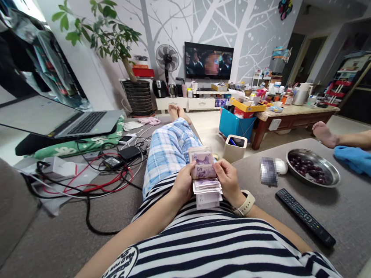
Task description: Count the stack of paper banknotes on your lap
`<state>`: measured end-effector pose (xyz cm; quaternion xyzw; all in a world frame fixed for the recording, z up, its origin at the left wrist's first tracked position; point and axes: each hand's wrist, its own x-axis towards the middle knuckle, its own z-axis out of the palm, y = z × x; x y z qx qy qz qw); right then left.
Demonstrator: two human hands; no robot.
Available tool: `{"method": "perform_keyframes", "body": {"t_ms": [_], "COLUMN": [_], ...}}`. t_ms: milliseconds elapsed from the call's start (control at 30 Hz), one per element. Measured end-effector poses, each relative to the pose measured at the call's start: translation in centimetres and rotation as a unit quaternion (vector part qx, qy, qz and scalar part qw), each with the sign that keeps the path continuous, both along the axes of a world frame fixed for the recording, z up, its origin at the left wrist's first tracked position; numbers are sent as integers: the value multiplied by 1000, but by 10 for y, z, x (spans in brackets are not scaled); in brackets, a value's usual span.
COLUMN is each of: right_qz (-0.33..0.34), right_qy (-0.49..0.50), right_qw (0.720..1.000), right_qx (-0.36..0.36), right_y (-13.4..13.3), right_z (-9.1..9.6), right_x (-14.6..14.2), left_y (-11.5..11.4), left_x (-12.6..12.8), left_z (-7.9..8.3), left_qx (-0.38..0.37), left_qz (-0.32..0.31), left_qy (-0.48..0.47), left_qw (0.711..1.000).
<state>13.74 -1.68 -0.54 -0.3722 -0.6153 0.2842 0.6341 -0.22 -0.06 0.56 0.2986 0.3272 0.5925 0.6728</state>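
Observation:
A stack of purple banknotes (202,169) marked with a 5 is held over my lap between both hands. My left hand (183,184) is closed on the left edge of the stack, its thumb on top. From the right, my right hand (229,181) pinches the stack's right edge, with a pale watch (245,203) on that wrist. Below the fingers the lower ends of the notes fan out in layers towards my striped shirt (213,257). My fingers under the notes are hidden.
On the sofa to my right are a remote control (305,217) and a metal bowl (315,168) of dark fruit. Tangled cables (112,175) and a laptop (74,120) lie on my left. Beyond my legs stand a small bin (234,149) and a crowded table (294,110). Another person's foot (325,134) rests at right.

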Motion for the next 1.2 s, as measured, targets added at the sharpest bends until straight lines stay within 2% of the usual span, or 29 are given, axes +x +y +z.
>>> {"method": "perform_keyframes", "body": {"t_ms": [167,300,467,667,800,933,1200], "right_qz": [24,-28,-55,-37,-29,-11,24], "right_qy": [15,12,-12,-8,1,11,40], "right_qw": [999,998,997,998,999,1000,999], "right_qx": [-17,-47,-60,-55,-25,-4,-7], "right_y": [2,9,17,14,9,5,3], "right_z": [-2,-5,-11,-9,-5,-4,-4], "right_x": [0,1,3,2,2,1,-2], "left_y": [-2,-2,-5,-2,2,3,0], "left_x": [1,-1,-3,0,1,0,-2], "left_z": [2,2,4,3,-1,-4,-3], "left_qx": [6,8,7,7,5,19,41], "left_qz": [2,-2,-20,-2,11,6,5], "left_qy": [4,16,24,22,7,9,32], "left_qw": [1000,1000,999,1000,1000,1000,999]}}
